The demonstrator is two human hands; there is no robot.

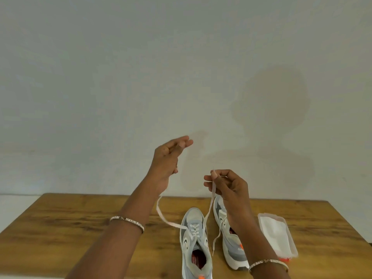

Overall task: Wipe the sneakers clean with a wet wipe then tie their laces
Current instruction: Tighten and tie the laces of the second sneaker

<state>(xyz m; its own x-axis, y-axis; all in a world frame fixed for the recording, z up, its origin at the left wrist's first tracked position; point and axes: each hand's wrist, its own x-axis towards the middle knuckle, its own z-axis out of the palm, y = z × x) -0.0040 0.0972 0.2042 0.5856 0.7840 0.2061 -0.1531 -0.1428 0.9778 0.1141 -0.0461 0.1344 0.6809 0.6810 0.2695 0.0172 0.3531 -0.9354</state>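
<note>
Sneakers: two grey-and-white low-tops with mesh uppers, thick white soles, red insoles and small orange tabs; the near sneaker [194, 242] and the far sneaker [231, 236] stand side by side on the counter [70, 228], toes toward the wall.
Laces: flat, white, untied; the near sneaker's lace ends [167, 220] rise to both hands.
Left hand [168, 164]: raised, fingers loosely curled, one lace end running up behind the palm; I cannot tell the exact grip.
Right hand [226, 186]: pinching the other lace end between thumb and fingers.
Wrists: a thin metal bangle [126, 221] on each.
Counter: brown, wood-grained, smooth.
Wipes: soft white sheets in a clear plastic pack [276, 236], right of the sneakers.
</note>
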